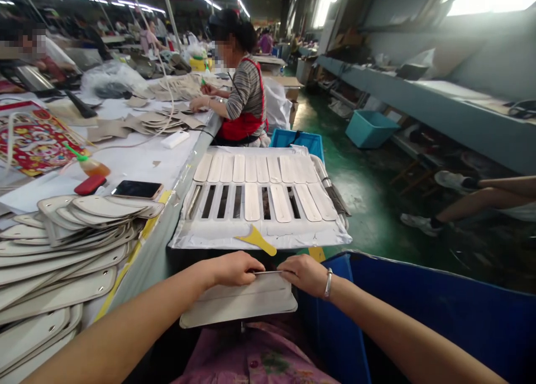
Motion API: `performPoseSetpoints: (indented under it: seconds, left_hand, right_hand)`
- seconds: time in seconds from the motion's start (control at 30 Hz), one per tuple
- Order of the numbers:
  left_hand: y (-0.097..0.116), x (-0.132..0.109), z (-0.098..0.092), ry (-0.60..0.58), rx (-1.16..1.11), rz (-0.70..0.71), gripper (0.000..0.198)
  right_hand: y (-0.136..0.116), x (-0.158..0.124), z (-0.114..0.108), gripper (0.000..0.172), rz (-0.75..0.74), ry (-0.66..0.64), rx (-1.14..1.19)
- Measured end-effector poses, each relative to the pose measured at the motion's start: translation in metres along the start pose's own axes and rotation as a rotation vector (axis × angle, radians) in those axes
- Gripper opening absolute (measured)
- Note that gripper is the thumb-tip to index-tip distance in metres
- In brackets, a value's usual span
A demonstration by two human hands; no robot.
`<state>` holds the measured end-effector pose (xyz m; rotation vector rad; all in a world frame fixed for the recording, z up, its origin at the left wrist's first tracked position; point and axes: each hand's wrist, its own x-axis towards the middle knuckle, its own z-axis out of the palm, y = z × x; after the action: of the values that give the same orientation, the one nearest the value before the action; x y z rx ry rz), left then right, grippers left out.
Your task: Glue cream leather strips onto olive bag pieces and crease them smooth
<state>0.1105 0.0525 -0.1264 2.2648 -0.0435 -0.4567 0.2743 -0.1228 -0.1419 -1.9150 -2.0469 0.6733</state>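
Just above my lap, a pale cream leather-like panel point(243, 305) with a stitched line is held between both hands. My left hand point(238, 269) is closed on its upper edge, thumb and fingers pinching it. Closer to the right end of that same edge, my right hand point(305, 273) grips with bent fingers. A second layer shows along the panel's lower border. Beyond my hands lies a white-covered board point(209, 233) carrying two rows of cream strips point(252, 201), with dark slots between some in the front row. A yellow piece point(257, 240) rests on the board's near edge.
Stacked cream panels point(79, 250) cover the near left table, beside a phone point(137, 189), a red case point(90, 184) and a glue bottle point(90, 163). A blue bin point(439, 283) stands at my right. A co-worker point(245, 88) sits ahead; someone's legs point(469, 202) extend from the right.
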Motion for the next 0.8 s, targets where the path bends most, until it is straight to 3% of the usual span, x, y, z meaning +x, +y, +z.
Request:
performPoseSetpoints:
  seconds: [0.17,0.27,0.5,0.6,0.7,0.8]
  left_hand:
    - [0.005,0.008,0.01,-0.003,0.01,0.031,0.039]
    - [0.012,0.006,0.02,0.045,0.181,0.044,0.038]
    - [0.027,0.01,0.048,0.001,0.683,0.045,0.046]
    - [0.033,0.009,0.055,0.007,0.827,0.053,0.048]
    - [0.036,0.008,0.059,0.024,0.888,0.053,0.045]
    - [0.04,0.01,0.062,0.031,0.895,0.04,0.043]
  right_hand:
    - [0.002,-0.008,0.004,0.03,-0.055,0.006,-0.056]
    - [0.001,-0.01,0.007,0.028,-0.063,0.002,-0.115]
    - [-0.006,-0.016,0.015,0.022,-0.088,-0.066,-0.219]
    - [-0.01,-0.014,0.008,0.029,-0.084,-0.087,-0.23]
    - [-0.01,-0.001,-0.006,0.034,0.032,-0.191,-0.15]
    - [-0.006,0.018,-0.015,0.026,0.082,-0.268,-0.074]
